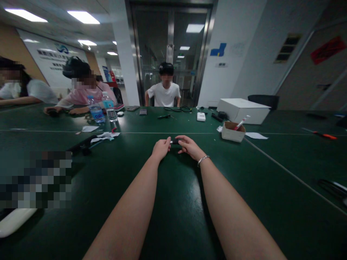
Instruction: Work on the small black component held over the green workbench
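Both my hands meet above the green table [176,187], out in front of me. Between them is a small black stick with a silvery end [175,142], roughly level; it looks like a USB stick, though it is too small to be sure. My left hand [162,148] is closed, pinching the silvery end between thumb and fingers. My right hand [190,147], with a silver bangle on its wrist, pinches the black end between thumb and forefinger, its other fingers partly curled below.
Two water bottles [108,107] and scraps of paper [105,136] lie to the left. On the right stand a small cardboard box [233,132] with a tube in it, a white box [243,110] and an orange-handled screwdriver [325,135]. Several people sit around the table.
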Tool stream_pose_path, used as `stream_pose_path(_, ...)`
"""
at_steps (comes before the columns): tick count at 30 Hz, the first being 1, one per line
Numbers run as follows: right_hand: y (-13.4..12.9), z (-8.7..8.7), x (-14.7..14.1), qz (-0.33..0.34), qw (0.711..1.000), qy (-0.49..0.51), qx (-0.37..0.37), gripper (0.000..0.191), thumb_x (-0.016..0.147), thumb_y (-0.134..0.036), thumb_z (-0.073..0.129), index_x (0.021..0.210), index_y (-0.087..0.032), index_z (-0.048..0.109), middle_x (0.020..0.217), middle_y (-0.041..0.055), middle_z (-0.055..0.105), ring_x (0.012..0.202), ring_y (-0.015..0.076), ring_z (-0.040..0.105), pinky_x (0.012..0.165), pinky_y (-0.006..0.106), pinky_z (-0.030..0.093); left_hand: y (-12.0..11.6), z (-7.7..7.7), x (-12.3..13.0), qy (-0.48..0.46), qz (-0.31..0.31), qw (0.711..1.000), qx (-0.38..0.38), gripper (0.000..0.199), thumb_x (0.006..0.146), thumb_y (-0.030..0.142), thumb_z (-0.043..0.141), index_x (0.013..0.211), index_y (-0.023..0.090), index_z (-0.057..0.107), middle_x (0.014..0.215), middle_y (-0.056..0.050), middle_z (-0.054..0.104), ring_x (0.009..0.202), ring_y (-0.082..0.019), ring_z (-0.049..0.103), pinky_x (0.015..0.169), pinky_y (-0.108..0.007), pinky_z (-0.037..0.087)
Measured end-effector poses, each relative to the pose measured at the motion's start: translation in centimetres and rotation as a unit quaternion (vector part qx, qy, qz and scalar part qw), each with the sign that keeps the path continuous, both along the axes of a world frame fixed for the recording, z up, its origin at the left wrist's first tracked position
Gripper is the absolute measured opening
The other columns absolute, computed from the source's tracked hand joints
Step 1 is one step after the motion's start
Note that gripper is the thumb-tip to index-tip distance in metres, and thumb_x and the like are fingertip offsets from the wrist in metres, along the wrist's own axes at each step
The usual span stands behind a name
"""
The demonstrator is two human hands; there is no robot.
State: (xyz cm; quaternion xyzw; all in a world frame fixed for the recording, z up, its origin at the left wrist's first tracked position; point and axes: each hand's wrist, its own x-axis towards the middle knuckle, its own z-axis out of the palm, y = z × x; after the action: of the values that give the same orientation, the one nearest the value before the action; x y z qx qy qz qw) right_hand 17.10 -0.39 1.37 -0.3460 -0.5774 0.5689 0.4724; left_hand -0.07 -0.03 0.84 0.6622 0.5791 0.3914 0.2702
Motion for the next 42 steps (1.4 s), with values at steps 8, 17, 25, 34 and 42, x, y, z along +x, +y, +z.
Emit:
stream_pose_path(8,-0.03,-0.05,0.04,0.010,1.000,0.005,0.003,0.024,0.078,-0.022,0.062,0.102,-0.022,0.060,0.074,-0.0054,0.054,0.042,0.0000,0.035,0.053,0.022,0.058,-0.11,0.07,0.00,-0.001,-0.004,1.000,0.000,0.056,0.087,0.059,0.030,0.056,0.019,0.055,0.053,-0.002,0.057,0.049,-0.015,0.048,0.053,-0.028,0.031)
stream_pose_path(17,-0.19,0.16,0.11,0.013,1.000,0.002,0.000,0.024,0.080,-0.021,0.059,0.104,-0.022,0.060,0.075,-0.0052,0.053,0.042,0.0003,0.036,0.055,0.023,0.058,-0.28,0.39,0.07,0.011,0.000,1.000,-0.003,0.058,0.088,0.059,0.026,0.056,0.019,0.054,0.055,-0.004,0.057,0.052,-0.017,0.050,0.054,-0.028,0.030)
stream_pose_path(25,0.04,0.08,-0.01,0.000,1.000,-0.001,-0.005,0.022,0.081,-0.022,0.061,0.103,-0.022,0.060,0.078,-0.0042,0.058,0.041,0.0003,0.037,0.054,0.024,0.059,-0.34,0.22,0.07,0.003,-0.002,1.000,0.013,0.057,0.089,0.059,0.026,0.059,0.019,0.055,0.056,-0.004,0.056,0.052,-0.017,0.050,0.055,-0.028,0.029)
stream_pose_path(34,0.47,-0.32,-0.10,-0.017,1.000,0.001,-0.009,0.023,0.084,-0.031,0.061,0.102,-0.017,0.059,0.076,0.0002,0.069,0.036,0.0004,0.032,0.051,0.022,0.057,-0.89,0.56,0.26,0.035,0.003,0.998,0.055,0.054,0.089,0.057,0.028,0.067,0.019,0.058,0.062,-0.002,0.058,0.057,-0.016,0.050,0.057,-0.027,0.031)
stream_pose_path(42,0.16,-0.10,-0.17,-0.033,0.999,0.006,-0.017,0.018,0.087,-0.030,0.057,0.099,-0.016,0.059,0.070,-0.0012,0.066,0.034,0.0009,0.032,0.053,0.024,0.058,-0.29,-0.17,0.09,0.012,-0.001,0.998,0.064,0.038,0.089,0.050,0.037,0.076,0.020,0.057,0.070,-0.002,0.058,0.065,-0.016,0.051,0.059,-0.026,0.034)
